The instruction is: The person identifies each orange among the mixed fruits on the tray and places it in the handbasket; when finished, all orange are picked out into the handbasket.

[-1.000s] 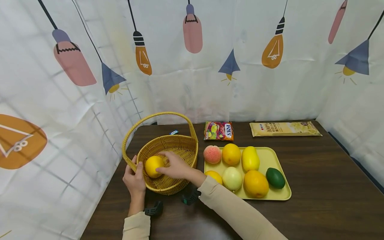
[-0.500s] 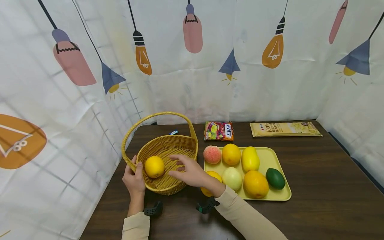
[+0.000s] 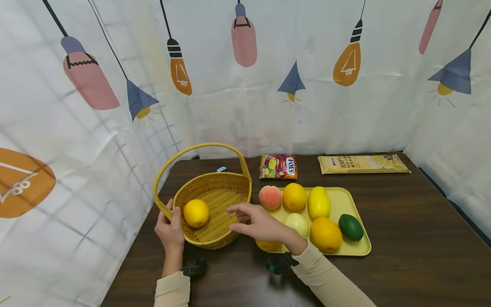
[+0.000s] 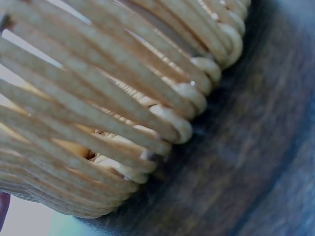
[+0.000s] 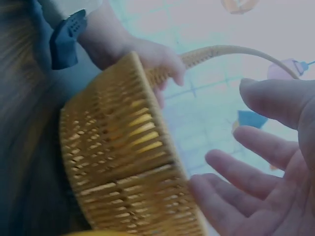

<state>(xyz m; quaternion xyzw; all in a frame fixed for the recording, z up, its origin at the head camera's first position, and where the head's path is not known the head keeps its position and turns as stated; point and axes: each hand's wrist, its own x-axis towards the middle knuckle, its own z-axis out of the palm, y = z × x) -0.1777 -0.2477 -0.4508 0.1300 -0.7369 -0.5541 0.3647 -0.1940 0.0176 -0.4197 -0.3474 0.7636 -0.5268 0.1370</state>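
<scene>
My left hand [image 3: 170,232] grips the rim of the yellow wicker basket [image 3: 220,245] at the base of its handle. Inside, toward the left, an orange [image 3: 196,213] lies on the woven bottom. My right hand [image 3: 261,224] hovers over the basket's right edge and the tray's left side, fingers apart and holding nothing. In the right wrist view, the same fingers [image 5: 251,182] are spread beside the basket's wall [image 5: 123,147]. The left wrist view shows only the basket's weave [image 4: 98,98] close up, and the dark table.
A yellow tray [image 3: 347,200] right of the basket holds a peach [image 3: 270,197], a yellow mango [image 3: 319,203], a dark green fruit [image 3: 350,227] and several other fruits. Behind stand a candy bag [image 3: 278,166] and a long noodle-like packet [image 3: 362,164]. A small wrapped piece [image 3: 220,169] lies behind the basket.
My right hand has let go of the orange inside the basket and drawn back to the right, toward the tray. My left hand keeps its grip on the basket.
</scene>
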